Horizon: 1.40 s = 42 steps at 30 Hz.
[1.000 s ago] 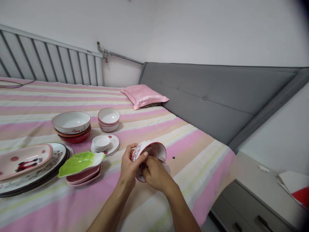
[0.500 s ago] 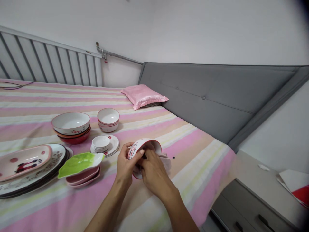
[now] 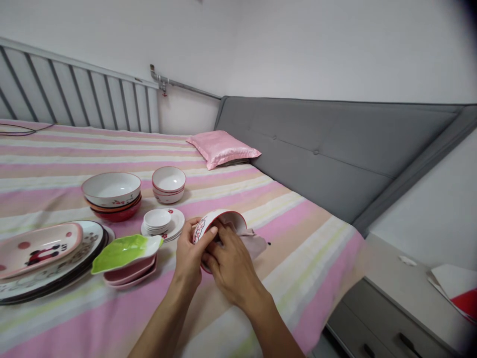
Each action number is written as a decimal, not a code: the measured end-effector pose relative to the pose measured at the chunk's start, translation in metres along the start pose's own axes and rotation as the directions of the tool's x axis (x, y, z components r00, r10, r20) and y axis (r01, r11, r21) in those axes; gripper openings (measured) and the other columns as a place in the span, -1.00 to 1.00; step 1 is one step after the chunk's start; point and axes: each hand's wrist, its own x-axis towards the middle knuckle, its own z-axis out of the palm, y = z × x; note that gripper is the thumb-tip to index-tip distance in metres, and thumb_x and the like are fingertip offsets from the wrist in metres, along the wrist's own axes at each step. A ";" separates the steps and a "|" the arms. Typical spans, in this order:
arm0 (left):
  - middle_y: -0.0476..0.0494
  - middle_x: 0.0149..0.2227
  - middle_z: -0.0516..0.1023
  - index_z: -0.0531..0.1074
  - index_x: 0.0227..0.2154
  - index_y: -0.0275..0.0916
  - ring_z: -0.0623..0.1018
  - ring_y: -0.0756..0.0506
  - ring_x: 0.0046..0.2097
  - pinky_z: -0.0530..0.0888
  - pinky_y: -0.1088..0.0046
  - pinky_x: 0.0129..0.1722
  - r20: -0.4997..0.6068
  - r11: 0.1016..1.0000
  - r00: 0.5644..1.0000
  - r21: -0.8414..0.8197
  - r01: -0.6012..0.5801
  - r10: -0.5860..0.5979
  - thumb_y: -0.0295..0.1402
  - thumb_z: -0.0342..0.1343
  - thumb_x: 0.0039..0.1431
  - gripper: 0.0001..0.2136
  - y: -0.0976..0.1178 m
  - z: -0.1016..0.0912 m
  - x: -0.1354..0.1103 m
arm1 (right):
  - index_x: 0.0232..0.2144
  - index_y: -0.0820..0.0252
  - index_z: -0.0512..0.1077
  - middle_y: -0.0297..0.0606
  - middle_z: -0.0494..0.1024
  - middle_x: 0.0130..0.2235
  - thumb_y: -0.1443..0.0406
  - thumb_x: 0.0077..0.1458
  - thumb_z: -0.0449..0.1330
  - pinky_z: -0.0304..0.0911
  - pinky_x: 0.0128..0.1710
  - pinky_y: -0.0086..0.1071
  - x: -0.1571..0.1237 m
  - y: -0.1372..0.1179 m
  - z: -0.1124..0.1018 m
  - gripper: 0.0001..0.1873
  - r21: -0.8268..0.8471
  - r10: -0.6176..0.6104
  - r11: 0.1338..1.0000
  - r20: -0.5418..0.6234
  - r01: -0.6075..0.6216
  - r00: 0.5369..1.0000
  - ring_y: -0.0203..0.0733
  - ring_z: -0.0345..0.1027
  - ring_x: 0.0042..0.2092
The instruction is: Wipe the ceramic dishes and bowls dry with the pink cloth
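Note:
A white bowl (image 3: 219, 217) with a red rim and a red floral pattern is tilted on its side above the bed, its mouth facing right. My left hand (image 3: 190, 251) grips its left wall, thumb over the rim. Inside the bowl, my right hand (image 3: 231, 266) presses a greyish-pink cloth (image 3: 254, 243); its fingertips are partly hidden by the bowl. A loose end of the cloth hangs out to the right. Just left of my hands, a stack of small white dishes (image 3: 157, 219) rests on small flowered plates (image 3: 178, 222).
Stacked bowls (image 3: 168, 180), larger bowls (image 3: 112, 189), a green leaf-shaped dish (image 3: 124, 252) on pink dishes (image 3: 130, 272), and oval plates (image 3: 91, 238) lie on the striped bedspread (image 3: 294, 219). A pink pillow (image 3: 225, 148) lies by the grey headboard (image 3: 305, 134). A nightstand (image 3: 402, 293) stands right.
My hands and the bowl have shifted slightly left. The right hand has moved within the bowl, and the cloth's loose end now sticks out farther to the right.

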 end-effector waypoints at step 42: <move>-0.03 -0.34 0.44 0.34 -0.22 -0.24 0.43 -0.02 -0.34 0.35 0.51 -0.35 -0.170 0.971 0.969 0.191 -0.144 0.177 -0.16 0.33 -0.28 -0.49 -0.001 -0.008 0.007 | -0.01 0.03 0.28 -0.30 0.46 -0.04 0.32 -0.02 0.24 0.21 -0.15 -0.36 -0.001 -0.007 -0.021 -0.52 0.454 0.063 0.870 0.286 -0.193 0.956 -0.13 0.33 -0.08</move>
